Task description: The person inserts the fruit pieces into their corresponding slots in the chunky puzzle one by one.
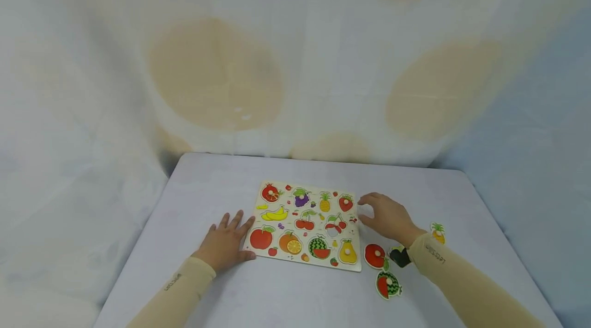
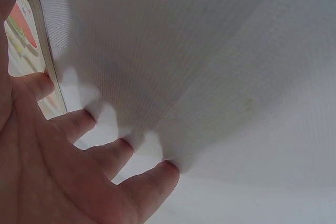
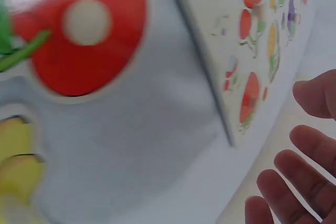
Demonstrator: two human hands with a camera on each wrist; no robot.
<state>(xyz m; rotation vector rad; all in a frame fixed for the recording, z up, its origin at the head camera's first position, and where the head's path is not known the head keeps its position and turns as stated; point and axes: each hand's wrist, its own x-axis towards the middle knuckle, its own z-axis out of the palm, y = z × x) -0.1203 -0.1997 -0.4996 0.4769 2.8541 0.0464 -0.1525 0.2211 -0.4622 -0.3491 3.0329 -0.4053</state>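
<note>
Head view: flat on the surface (image 1: 291, 300), a puzzle board (image 1: 289, 221) of fruit pictures. At the board's left edge, a left hand (image 1: 223, 246) with fingers spread, index and thumb tips against the rim. Just off the board's right edge, beside the strawberry (image 1: 345, 203), a right hand (image 1: 388, 215) with thumb and forefinger apart in a loose curve, apparently pinching nothing. Outside the board's near right corner, a red fruit piece (image 1: 374, 255) and a watermelon piece (image 1: 383, 286), seemingly touching; farther right of the board, beyond the right sleeve (image 1: 461, 282), a pineapple piece (image 1: 438, 234). Possible trouble: scattering of loose pieces, from sweeping the forearm low beside the board.

Left wrist view: index finger touching the board's edge, thumb near its corner, remaining fingers fanned over the surface outside it. Probably a light brace only; risk of the board sliding or turning, from pressing hard at its opposite side.

Right wrist view: clear gap between thumb and fingers, nothing visible in between. Beside the board, the red fruit piece, knob up but blurred, next to a banana piece (image 3: 18, 166). Possible slip: dragging two pieces together, from such close crowding.
</note>
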